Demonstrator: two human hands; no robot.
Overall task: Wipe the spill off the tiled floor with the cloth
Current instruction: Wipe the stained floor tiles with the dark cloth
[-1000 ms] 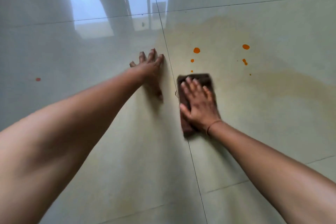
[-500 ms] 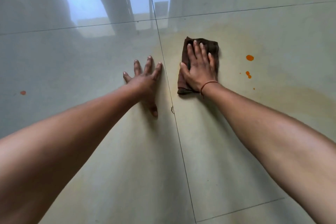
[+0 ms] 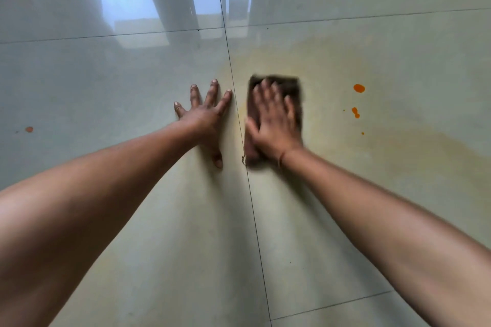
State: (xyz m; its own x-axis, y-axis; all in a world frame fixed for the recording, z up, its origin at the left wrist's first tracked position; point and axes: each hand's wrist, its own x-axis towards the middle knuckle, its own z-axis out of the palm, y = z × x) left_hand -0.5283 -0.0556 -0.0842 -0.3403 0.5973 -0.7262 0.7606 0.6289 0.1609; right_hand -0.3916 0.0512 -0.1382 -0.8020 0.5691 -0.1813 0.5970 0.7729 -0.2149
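A dark brown folded cloth (image 3: 295, 87) lies flat on the glossy tiled floor (image 3: 398, 48), just right of a grout line. My right hand (image 3: 273, 125) presses it down with straight fingers and is blurred by motion. My left hand (image 3: 207, 117) rests flat on the tile left of that grout line, fingers spread. Orange drops of the spill (image 3: 358, 88) sit to the right of the cloth, with a smaller pair (image 3: 355, 112) below them. A pale yellowish smear (image 3: 411, 141) spreads over the tile around and to the right of the cloth.
One lone orange drop (image 3: 29, 129) lies far left on the floor. The shiny tiles reflect a bright window and frame at the top. Grout lines (image 3: 255, 220) cross the floor between my arms and at the lower right.
My right hand pushed the cloth away over the orange drops near the grout line, then drew it back toward me. Those drops are gone. My left hand stayed planted.
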